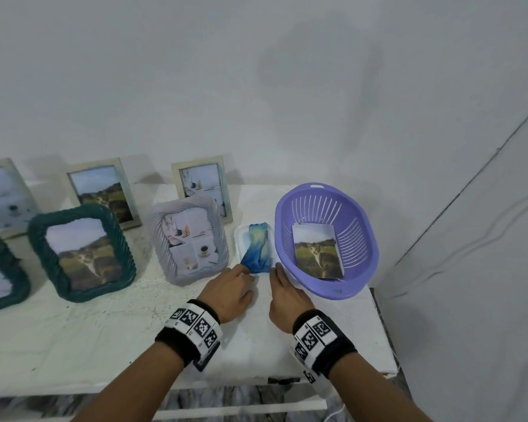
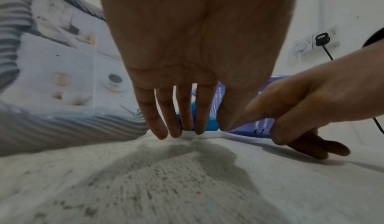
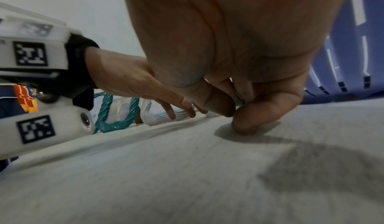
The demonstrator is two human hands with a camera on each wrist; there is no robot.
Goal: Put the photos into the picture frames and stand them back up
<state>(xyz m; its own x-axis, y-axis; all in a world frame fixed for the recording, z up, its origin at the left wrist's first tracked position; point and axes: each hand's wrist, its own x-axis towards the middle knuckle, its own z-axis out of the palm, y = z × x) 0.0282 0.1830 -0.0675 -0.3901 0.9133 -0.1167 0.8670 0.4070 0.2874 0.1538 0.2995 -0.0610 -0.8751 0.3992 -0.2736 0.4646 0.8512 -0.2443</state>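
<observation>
A loose landscape photo point(image 1: 317, 251) lies inside the purple basket point(image 1: 360, 214) at the right. To its left, a blue-green cloth point(image 1: 258, 248) lies on a shallow white tray point(image 1: 240, 239). My left hand point(image 1: 238, 281) lies at the tray's near left corner, and its straight fingertips point(image 2: 174, 134) touch the tray's rim point(image 2: 205, 134). My right hand point(image 1: 282, 281) rests on the table between tray and basket. One digit reaches the tray's near right corner. Its other fingers point(image 3: 259, 117) are loosely bent on the tabletop and hold nothing. A lilac ribbed frame point(image 1: 189, 239) stands just left of my left hand with a photo in it.
A teal ribbed frame point(image 1: 81, 252) and two pale frames point(image 1: 104, 191) point(image 1: 201, 187) stand upright with photos, with more frames at the left edge. The table point(image 1: 73, 345) backs onto a wall and ends right of the basket. A wall socket point(image 2: 320, 38) holds a plug.
</observation>
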